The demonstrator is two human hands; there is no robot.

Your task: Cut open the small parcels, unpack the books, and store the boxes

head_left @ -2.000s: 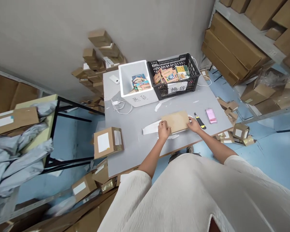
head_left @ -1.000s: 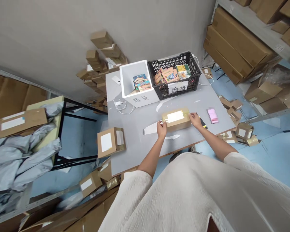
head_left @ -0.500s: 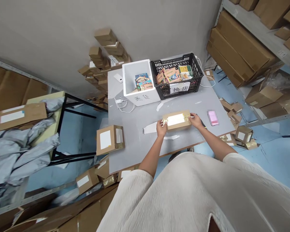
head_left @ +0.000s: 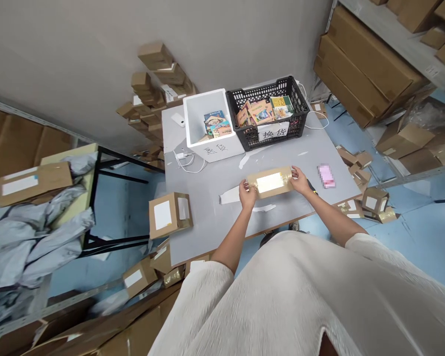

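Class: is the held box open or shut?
Shut, as seen: the box shows a label, tape and no gap on top; underside hidden.

Your right hand (head_left: 300, 182) covers most of a black-and-yellow object (head_left: 311, 186); only a sliver visible. Box (head_left: 287, 186) you're holding: underside hidden, print on its white label (head_left: 270, 182) too small to read. Pink item (head_left: 326, 176) on the bench (head_left: 207, 217): blurred into blocks. Books (head_left: 263, 112) overlap, some covers partly hidden. Grey bags (head_left: 7, 252) cut off at left edge, shelf (head_left: 387, 27) at top and right. Your shirt (head_left: 285, 291) runs off the bottom.
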